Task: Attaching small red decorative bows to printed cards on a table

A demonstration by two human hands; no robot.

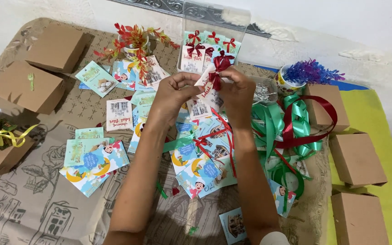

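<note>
Both hands are up over the middle of the table (37, 199), pinching one small card (206, 88) with a red bow (218, 67) on it. The left hand (174, 94) holds the card's left edge and the right hand (236, 90) holds the bow side. More cards (97, 159) and ribbons (296, 122) lie under them.

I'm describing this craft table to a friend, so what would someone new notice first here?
First, the two hands at the centre: the left hand and right hand hold up a small card with a dark red ribbon bow. Just right of them lies a tangle of green and red ribbon. Illustrated cards are scattered across the patterned tablecloth, with brown cardboard boxes along both sides.
</note>
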